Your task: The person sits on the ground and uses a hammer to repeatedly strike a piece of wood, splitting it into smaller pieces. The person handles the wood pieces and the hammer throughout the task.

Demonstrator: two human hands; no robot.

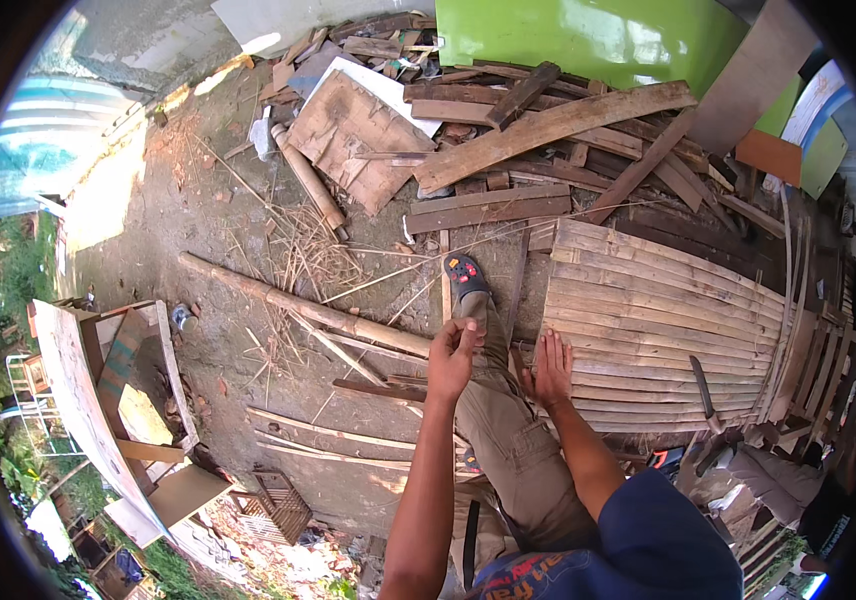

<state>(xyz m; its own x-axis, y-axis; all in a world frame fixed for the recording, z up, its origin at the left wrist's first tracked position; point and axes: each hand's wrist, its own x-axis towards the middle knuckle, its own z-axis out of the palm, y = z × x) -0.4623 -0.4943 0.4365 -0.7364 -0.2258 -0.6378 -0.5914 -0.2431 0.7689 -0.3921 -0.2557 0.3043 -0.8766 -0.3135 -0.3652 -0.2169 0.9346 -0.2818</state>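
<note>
My left hand (452, 357) is closed, fingers curled together above my leg; what it holds, if anything, is hidden. Just beside it, a long bamboo pole (308, 305) on the ground runs up to the hand, and I cannot tell whether they touch. My right hand (549, 372) is open, fingers stretched out at the left edge of a panel of bamboo slats (648, 320). On that panel's lower right part lies a large knife (704, 388) with a dark blade. My clog-shod foot (464, 274) stands between the pole and the panel.
A pile of planks (548, 130) fills the back, against a green panel (588, 40). Left of it lie a worn board (358, 135) and a thick bamboo piece (310, 185). Thin strips (313, 240) litter the ground. A wooden frame (98, 400) stands at left, near a slatted crate (278, 508).
</note>
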